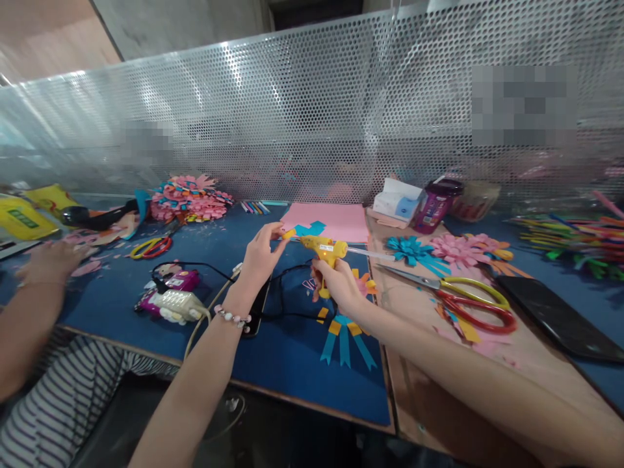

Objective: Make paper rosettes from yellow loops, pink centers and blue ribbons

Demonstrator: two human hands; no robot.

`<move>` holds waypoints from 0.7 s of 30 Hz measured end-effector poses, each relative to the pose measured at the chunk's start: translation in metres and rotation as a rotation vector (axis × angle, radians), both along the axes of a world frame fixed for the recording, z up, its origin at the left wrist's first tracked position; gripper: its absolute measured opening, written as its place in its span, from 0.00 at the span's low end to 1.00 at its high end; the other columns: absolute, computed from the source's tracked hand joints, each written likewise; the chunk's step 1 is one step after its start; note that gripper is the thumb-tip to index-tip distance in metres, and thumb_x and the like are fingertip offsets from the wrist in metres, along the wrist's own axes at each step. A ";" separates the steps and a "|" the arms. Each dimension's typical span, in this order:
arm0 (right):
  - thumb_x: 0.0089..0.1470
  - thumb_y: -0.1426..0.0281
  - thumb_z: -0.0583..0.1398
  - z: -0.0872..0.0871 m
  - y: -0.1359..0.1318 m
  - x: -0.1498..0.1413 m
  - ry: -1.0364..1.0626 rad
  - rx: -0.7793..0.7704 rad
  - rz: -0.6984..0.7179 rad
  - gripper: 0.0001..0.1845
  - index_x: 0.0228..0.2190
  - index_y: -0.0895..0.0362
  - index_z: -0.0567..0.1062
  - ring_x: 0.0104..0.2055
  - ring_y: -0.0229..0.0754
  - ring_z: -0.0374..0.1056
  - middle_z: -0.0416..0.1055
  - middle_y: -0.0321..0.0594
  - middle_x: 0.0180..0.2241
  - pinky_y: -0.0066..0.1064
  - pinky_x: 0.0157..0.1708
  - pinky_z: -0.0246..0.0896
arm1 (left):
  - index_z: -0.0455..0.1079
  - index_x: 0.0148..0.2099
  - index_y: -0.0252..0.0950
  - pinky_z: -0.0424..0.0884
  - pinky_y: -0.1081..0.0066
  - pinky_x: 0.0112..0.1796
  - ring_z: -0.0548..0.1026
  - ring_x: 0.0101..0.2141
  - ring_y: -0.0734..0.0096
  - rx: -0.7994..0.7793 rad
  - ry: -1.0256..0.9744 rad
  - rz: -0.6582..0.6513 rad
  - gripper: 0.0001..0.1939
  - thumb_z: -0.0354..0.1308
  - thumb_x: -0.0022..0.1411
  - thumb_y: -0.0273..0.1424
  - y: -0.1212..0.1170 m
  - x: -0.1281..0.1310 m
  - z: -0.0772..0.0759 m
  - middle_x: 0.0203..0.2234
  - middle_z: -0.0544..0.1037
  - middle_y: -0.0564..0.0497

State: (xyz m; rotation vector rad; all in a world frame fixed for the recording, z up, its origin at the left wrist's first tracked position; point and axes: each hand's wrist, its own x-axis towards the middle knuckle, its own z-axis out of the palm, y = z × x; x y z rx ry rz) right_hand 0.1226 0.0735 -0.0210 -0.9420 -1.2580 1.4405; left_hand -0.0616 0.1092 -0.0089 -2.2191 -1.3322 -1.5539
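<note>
My right hand (336,281) is wrapped round the handle of a yellow hot glue gun (324,247), with a clear glue stick (370,253) poking out of its back end. Its nozzle points left, close to the small yellow paper piece (289,234) pinched in my left hand (263,253). Behind the nozzle, blue paper pieces (311,229) lie on a pink sheet (336,218). Below my right hand sits a paper flower with blue ribbon tails (345,344) and orange bits, partly covered by that hand.
Scissors with yellow and red handles (475,305) lie at right near a black phone (560,315). Finished blue (409,250) and pink paper flowers (458,250) rest behind them. A plugged power strip (173,302) and its cords cross the left. Another person's hand (51,260) is at far left.
</note>
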 end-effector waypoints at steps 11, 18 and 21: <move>0.56 0.51 0.54 0.060 0.085 -0.037 -0.198 0.174 -0.017 0.21 0.30 0.57 0.67 0.13 0.33 0.61 0.67 0.34 0.18 0.22 0.09 0.51 | 0.59 0.50 0.38 0.75 0.65 0.41 0.76 0.39 0.70 0.222 -0.453 0.202 0.16 0.56 0.63 0.35 -0.007 -0.016 0.024 0.39 0.75 0.48; 0.59 0.62 0.56 0.061 0.127 -0.145 -0.167 0.057 0.176 0.15 0.25 0.59 0.66 0.14 0.31 0.59 0.63 0.31 0.15 0.21 0.13 0.55 | 0.59 0.50 0.36 0.76 0.67 0.38 0.77 0.36 0.70 0.339 -0.600 0.316 0.18 0.56 0.62 0.38 -0.008 -0.032 0.031 0.39 0.73 0.47; 0.59 0.66 0.57 0.055 0.122 -0.184 -0.092 0.076 0.275 0.10 0.33 0.62 0.70 0.22 0.32 0.64 0.68 0.35 0.24 0.24 0.21 0.63 | 0.59 0.50 0.36 0.75 0.67 0.39 0.77 0.38 0.70 0.358 -0.569 0.338 0.16 0.55 0.63 0.37 -0.008 -0.031 0.031 0.39 0.73 0.47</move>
